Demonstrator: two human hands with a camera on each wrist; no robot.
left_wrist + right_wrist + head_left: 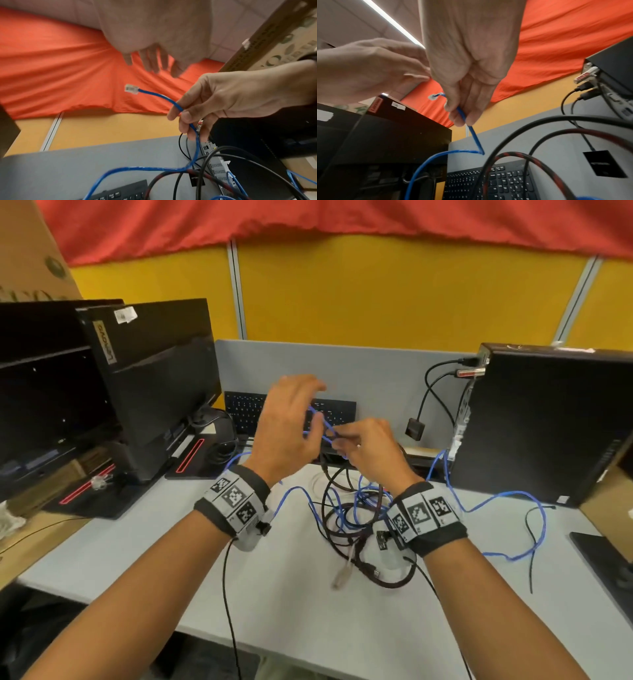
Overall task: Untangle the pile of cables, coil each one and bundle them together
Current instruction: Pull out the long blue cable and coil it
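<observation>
Two hands up over the cable pile (pixel 356 518) on the desk (pixel 144 546). Right hand (pixel 228 100) pinches the blue cable (pixel 159 96) just behind its clear plug (pixel 131 89), probably to start a coil from the free end. Left hand (pixel 291 422) is spread, fingers relaxed, gripping nothing I can see.

The pale grey bench (pixel 291 594) is carrying a tangled pile of blue, black and red-black cables (pixel 356 515). A black keyboard (pixel 246 409) and black computer tower (pixel 548 422) are sitting behind.

"Lenovo" — on black monitor (pixel 150 378)
</observation>
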